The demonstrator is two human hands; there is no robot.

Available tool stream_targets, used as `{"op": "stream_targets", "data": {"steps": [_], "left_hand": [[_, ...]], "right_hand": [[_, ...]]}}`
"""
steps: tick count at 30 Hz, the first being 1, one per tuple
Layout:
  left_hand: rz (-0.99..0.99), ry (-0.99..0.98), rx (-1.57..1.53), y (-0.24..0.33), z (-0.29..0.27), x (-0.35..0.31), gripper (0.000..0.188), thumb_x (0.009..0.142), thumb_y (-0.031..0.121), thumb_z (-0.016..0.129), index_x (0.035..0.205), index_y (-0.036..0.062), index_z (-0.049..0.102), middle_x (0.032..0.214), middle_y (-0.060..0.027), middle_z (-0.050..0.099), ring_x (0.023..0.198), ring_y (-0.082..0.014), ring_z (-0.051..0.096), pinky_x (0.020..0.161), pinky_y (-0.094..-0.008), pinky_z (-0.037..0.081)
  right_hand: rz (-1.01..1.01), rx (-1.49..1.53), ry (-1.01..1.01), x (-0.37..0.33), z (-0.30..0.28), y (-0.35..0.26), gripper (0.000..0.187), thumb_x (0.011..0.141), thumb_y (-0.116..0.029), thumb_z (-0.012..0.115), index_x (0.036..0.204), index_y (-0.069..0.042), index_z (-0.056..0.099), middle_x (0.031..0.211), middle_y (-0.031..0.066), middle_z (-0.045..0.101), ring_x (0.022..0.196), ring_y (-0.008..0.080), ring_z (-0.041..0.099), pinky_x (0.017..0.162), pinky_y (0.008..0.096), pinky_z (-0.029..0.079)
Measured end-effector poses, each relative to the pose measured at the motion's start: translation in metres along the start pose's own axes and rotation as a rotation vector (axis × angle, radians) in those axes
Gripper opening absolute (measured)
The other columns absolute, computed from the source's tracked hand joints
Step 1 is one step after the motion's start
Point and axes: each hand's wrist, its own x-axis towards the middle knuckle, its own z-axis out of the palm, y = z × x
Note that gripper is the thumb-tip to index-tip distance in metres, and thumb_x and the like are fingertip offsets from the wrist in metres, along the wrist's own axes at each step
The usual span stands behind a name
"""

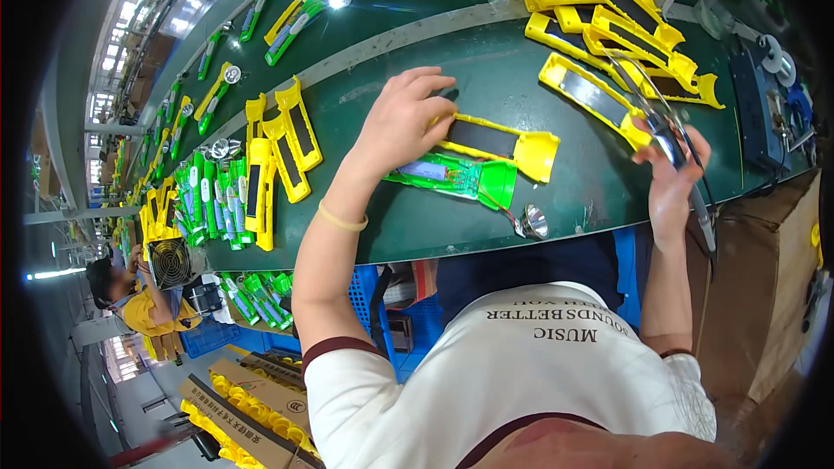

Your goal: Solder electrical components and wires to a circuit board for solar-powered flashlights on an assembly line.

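My left hand (404, 117) is closed, thumb and fingertips at the end of a yellow flashlight shell half (537, 156) with a dark panel. Alongside that shell lies a green shell half (498, 184) with a battery and a small wired circuit board. Thin wires run from it to a silver reflector cup (533, 222). My right hand (673, 178) is wrapped round a corded, dark-handled tool with a slim metal end (667, 141) that looks like a soldering iron. Its fingers are close to the end of another yellow shell half (591, 95); whether they touch it I cannot tell.
Yellow shells (625, 17) are heaped at the back right. On the left are more yellow shells (282, 139) and a row of green ones (213, 200). A dark box-shaped device (757, 104) and a wire spool (776, 59) stand far right. A co-worker (143, 295) sits left.
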Motion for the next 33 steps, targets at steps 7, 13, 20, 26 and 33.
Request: {"op": "stream_targets", "data": {"steps": [7, 13, 20, 26, 33], "left_hand": [[-0.012, -0.165, -0.416, 0.034, -0.007, -0.04, 0.044, 0.061, 0.01, 0.074, 0.095, 0.0079, 0.047, 0.111, -0.0152, 0.054, 0.106, -0.0343, 0.05, 0.094, -0.0424, 0.037], [-0.446, 0.038, -0.317, -0.033, -0.01, -0.01, 0.045, 0.067, 0.016, 0.07, 0.101, 0.0051, 0.042, 0.099, -0.0166, 0.055, 0.091, -0.0338, 0.057, 0.081, -0.0371, 0.046], [-0.587, 0.136, -0.054, -0.2, 0.021, 0.104, 0.054, 0.066, 0.024, 0.073, 0.105, 0.0049, 0.041, 0.09, -0.0161, 0.057, 0.083, -0.0315, 0.057, 0.076, -0.0368, 0.045], [-0.884, -0.163, -0.557, -0.267, -0.028, 0.185, 0.067, 0.067, 0.045, 0.074, 0.114, 0.0025, 0.049, 0.095, -0.0084, 0.059, 0.09, -0.0165, 0.059, 0.076, -0.031, 0.049], [-0.777, 0.066, 0.283, -0.32, 0.056, 0.246, 0.067, 0.066, 0.048, 0.071, 0.109, -0.001, 0.054, 0.106, -0.0215, 0.06, 0.099, -0.0336, 0.058, 0.086, -0.0376, 0.045]], "right_hand": [[-0.016, -0.257, 0.099, -0.018, -0.02, 0.01, 0.065, 0.084, -0.062, 0.037, 0.123, -0.009, 0.033, 0.123, 0.0151, 0.046, 0.087, 0.02, 0.055, 0.079, 0.0349, 0.043], [0.133, -0.058, -0.076, -0.003, -0.007, 0.003, 0.063, 0.087, -0.055, 0.041, 0.12, -0.004, 0.027, 0.115, 0.0173, 0.046, 0.105, 0.03, 0.055, 0.09, 0.0454, 0.044], [0.236, -0.065, -0.037, 0.001, 0.006, 0.005, 0.065, 0.081, -0.062, 0.045, 0.115, -0.007, 0.031, 0.107, 0.0143, 0.047, 0.104, 0.0305, 0.055, 0.082, 0.0444, 0.049], [0.25, -0.034, 0.044, 0.008, 0.007, 0.003, 0.066, 0.077, -0.064, 0.05, 0.108, -0.008, 0.038, 0.099, 0.0162, 0.052, 0.09, 0.0319, 0.059, 0.066, 0.0398, 0.055], [0.266, -0.019, 0.097, 0.006, 0.004, 0.006, 0.064, 0.078, -0.064, 0.05, 0.102, -0.006, 0.037, 0.098, 0.0226, 0.055, 0.084, 0.0355, 0.063, 0.066, 0.0442, 0.055]]}}
